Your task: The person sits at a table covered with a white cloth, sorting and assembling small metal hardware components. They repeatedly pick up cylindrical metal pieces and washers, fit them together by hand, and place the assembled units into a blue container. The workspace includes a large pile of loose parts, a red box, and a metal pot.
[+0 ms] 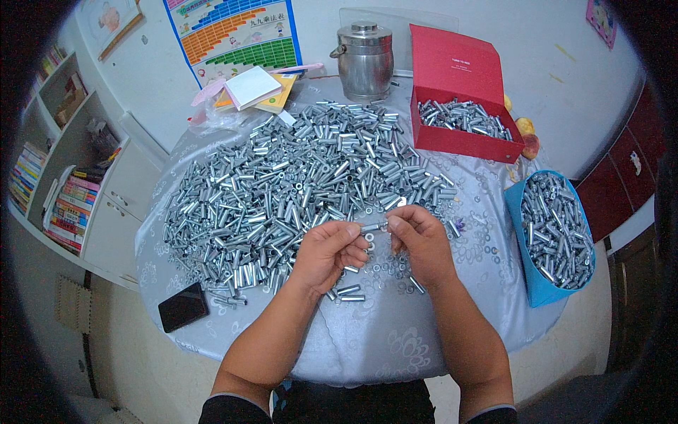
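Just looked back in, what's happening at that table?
A person is pinching a small metal cylinder between the left hand and the right hand. Just beyond the hands, a large pile of loose metal parts spreads over the cloth-covered table. More metal pieces sit in an open red box at the back right and a blue container on the right.

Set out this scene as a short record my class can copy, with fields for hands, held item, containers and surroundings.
Left hand: pinching the tube's left end
Right hand: fingertips at its right end
Held item: metal tube
Pile: loose metal pieces
Red box: lid open, metal pieces inside
Blue container: metal pieces inside
Phone: left of pile's near edge
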The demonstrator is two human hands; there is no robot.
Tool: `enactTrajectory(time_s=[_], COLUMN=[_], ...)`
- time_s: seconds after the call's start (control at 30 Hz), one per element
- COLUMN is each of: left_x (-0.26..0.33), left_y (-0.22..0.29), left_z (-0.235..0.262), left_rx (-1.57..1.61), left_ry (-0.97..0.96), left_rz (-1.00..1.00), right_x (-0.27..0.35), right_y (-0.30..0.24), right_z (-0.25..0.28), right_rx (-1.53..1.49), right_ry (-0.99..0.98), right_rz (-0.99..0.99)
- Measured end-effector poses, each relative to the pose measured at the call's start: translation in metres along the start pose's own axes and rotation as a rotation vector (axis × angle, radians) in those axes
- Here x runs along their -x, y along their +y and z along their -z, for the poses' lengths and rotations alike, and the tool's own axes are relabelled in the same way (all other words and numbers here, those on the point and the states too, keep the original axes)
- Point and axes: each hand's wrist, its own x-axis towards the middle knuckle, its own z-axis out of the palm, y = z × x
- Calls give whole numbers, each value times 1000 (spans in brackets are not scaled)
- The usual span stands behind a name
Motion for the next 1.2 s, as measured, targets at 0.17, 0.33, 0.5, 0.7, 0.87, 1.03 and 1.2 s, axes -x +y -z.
enactTrajectory(time_s=[0.17, 0.33, 0.5, 0.7, 0.87, 1.03, 1.2], left_x=[1, 0, 1, 2, 1, 1, 1], left_y=[-1, -2, 0, 2, 3, 2, 1], left_z=[0, 1, -2, -3, -4, 0, -3], left_rx=[14, -9, -48, -29, -25, -31, -61], left_ry=[-11, 9, 25, 68, 81, 81, 86], left_rz=[-8, -12, -6, -45, -45, -44, -44], right_x=[1, 3, 4, -1, 4, 10, 7], right_y=[-1, -8, -7, -15, -7, -16, -13], right_z=[-2, -4, -3, 32, 25, 12, 14], right_rx=[-25, 151, 272, 884, 1191, 1224, 1001], right_ry=[11, 8, 23, -209, -385, -343, -146], right_rz=[16, 25, 111, 171, 198, 63, 164])
